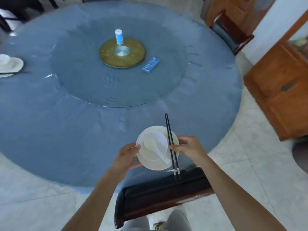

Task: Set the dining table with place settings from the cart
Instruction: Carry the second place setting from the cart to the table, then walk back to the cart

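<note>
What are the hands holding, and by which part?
The plate, by its rim: left hand on the left edge, right hand on the right edge, thumb pinning the chopsticks down.

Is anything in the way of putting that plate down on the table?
Nothing visible: the left hand and right hand hold the plate over bare blue tablecloth; the chair stands below the arms.

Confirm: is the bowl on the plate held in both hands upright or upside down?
Upright. The bowl sits mouth-up on the plate, and a white spoon lies inside it with its handle over the rim.
</note>
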A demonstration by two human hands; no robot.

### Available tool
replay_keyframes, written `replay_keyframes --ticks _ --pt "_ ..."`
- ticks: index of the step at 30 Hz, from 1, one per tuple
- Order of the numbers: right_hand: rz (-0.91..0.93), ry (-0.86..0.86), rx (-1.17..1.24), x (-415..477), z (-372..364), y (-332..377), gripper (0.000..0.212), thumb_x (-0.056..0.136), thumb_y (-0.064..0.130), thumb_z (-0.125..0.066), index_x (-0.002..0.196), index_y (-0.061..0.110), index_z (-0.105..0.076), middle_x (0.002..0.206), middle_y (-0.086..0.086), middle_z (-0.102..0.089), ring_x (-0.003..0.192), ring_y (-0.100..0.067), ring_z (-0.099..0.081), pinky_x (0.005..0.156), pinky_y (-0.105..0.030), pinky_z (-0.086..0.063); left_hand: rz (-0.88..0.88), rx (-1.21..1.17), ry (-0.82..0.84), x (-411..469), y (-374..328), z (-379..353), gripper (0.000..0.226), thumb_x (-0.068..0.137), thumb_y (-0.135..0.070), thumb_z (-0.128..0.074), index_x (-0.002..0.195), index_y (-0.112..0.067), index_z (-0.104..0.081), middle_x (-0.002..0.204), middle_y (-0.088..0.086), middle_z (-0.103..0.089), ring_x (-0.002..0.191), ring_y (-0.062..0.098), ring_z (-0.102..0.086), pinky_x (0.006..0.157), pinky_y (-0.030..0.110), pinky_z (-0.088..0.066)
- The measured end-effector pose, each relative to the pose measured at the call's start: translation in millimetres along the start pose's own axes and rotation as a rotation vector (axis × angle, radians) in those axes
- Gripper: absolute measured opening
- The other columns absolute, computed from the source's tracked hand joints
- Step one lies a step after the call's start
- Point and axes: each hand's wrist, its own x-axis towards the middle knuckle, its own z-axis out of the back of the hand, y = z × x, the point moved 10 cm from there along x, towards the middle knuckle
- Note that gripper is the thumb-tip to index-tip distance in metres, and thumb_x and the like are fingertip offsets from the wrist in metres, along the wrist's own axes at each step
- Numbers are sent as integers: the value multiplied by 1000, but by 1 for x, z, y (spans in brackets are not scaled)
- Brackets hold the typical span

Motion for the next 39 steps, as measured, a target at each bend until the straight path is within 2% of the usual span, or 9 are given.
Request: replay_keyframes --ticks 4,13,16,19,24,28,31,35,39 --pt "-32 48 -57 47 -8 -13 40 69 18 -96 108 22 -84 98 0 -84 98 -25 -80 94 -50 -63 41 -42 -67 30 13 -1 13 100 -28 -67 110 -25 -75 113 2 -79 104 26 -76 86 48 -64" --pt "-88 137 -151 116 -20 -43 33 71 12 -96 98 27 -85 89 5 -85 91 -20 -82 88 -44 -66 121 -140 -306 73 44 -6 26 101 -25 -66 123 -12 -66 129 15 -68 121 34 -66 77 41 -64" --pt "-83 131 -172 125 -19 -44 33 70 12 -96 87 36 -82 84 6 -84 86 -18 -82 88 -45 -65 113 -119 -336 79 40 -6 30 101 -26 -66 126 -10 -66 131 17 -67 122 34 -66 89 49 -63" --pt "-33 136 -243 130 -18 -38 30 70 14 -96 92 30 -84 81 4 -84 78 -16 -80 85 -44 -65 122 -91 -355 81 34 -3 31 101 -28 -66 126 -11 -68 131 17 -68 122 32 -67 97 54 -59" --pt "-26 174 -310 130 -21 -34 29 71 16 -94 88 35 -80 71 14 -80 56 -2 -71 76 -41 -67 120 -47 -387 82 28 1 25 101 -26 -67 121 -14 -72 128 13 -69 107 21 -67 74 32 -64" --pt "-67 129 -291 133 -15 -40 35 76 30 -92 106 18 -79 80 4 -82 74 -26 -78 80 -47 -66 143 -60 -427 81 36 7 27 98 -31 -69 121 -16 -72 119 9 -68 102 18 -66 73 30 -64" --pt "-61 73 -375 140 -6 -38 53 84 46 -83 123 13 -73 99 -2 -80 89 -25 -77 93 -41 -60 172 -47 -494 76 46 18 38 97 -37 -70 128 -17 -68 123 12 -69 100 21 -65 73 31 -62" --pt "44 -20 -479 149 -6 -8 47 93 45 -74 121 8 -74 105 -7 -80 91 -19 -73 84 -27 -49 116 162 -665 54 45 50 36 96 -36 -72 125 -17 -72 114 7 -73 102 28 -69 86 44 -62" --pt "219 -61 -627 152 -37 42 41 97 39 -69 118 4 -76 111 -16 -78 110 -32 -71 95 -37 -52 74 312 -774 15 38 94 26 96 -37 -70 113 -18 -77 99 1 -78 99 29 -75 90 40 -59"
